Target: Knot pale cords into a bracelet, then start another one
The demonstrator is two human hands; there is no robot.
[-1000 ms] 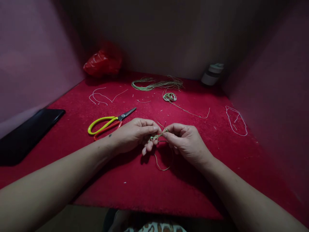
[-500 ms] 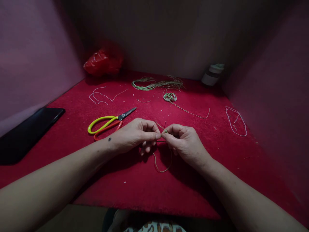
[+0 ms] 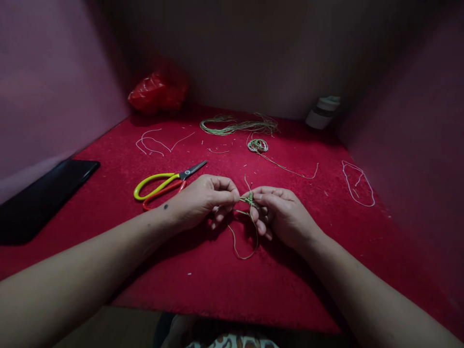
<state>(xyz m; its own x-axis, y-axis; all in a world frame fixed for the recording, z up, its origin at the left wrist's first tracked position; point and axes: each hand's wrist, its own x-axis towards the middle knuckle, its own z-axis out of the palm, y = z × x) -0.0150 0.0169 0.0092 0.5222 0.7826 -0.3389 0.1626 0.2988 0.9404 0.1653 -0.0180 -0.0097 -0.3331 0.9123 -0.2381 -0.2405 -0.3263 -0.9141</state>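
Observation:
A small piece of knotted green cord [image 3: 250, 198] is stretched between my two hands above the red tabletop. My left hand [image 3: 213, 197] pinches its left end between thumb and forefinger. On the other side, my right hand [image 3: 281, 208] grips the knotted part, its thumb on top and the other fingers curled below. A thin loose strand [image 3: 237, 251] hangs from the work in a loop, and a short cord end sticks up above the knots. Scissors [image 3: 168, 185] with yellow and red handles lie just beyond my left wrist, partly hidden by it.
A dark phone-like slab [image 3: 54, 198] lies at left. Behind are a red plastic bag [image 3: 157, 92], a bundle of green cords [image 3: 239, 126], a coiled green cord [image 3: 257, 145] and a white-lidded container [image 3: 322, 112]. White thread [image 3: 362, 198] lies at right. Walls stand on three sides.
My right hand has shifted slightly right and its fingers have opened up around the cord, so more of the green knotted part shows. My left hand keeps its pinch.

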